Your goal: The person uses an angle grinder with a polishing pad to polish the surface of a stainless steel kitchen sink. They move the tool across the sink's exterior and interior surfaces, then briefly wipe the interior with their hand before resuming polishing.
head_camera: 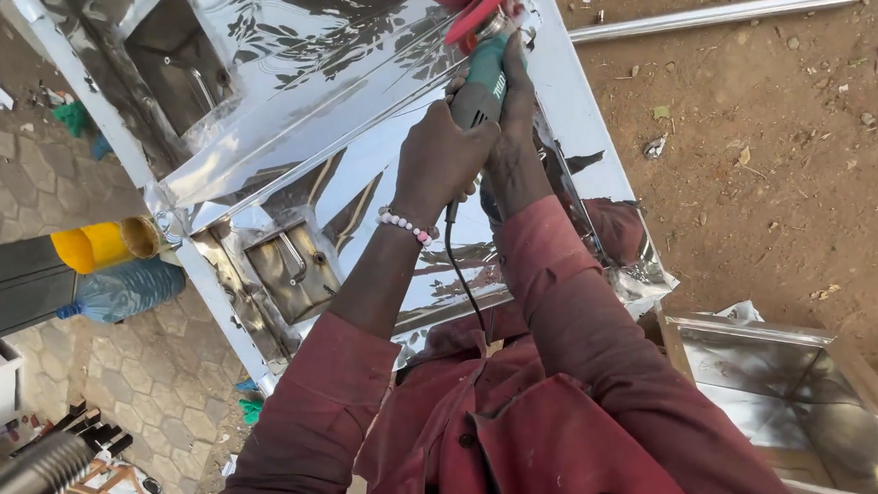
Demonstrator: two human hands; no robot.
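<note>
A teal and grey angle grinder [483,87] with a red disc [478,12] is pressed against a large, mirror-bright stainless steel sheet-metal piece [295,119]. My left hand [442,160], wearing a bead bracelet, is closed around the grinder's rear body. My right hand [513,131] grips the tool alongside, nearer the head. Both arms are in dark red sleeves. The black power cord [463,278] runs down from the tool towards my chest. The disc touches the upper edge of the steel piece.
A second open stainless steel box [812,397] sits at lower right on bare brown dirt [783,175]. A metal tube [711,16] lies at the top. Left, on paving stones, are a yellow container [89,247], a blue plastic bottle [126,289] and a ridged pipe [37,462].
</note>
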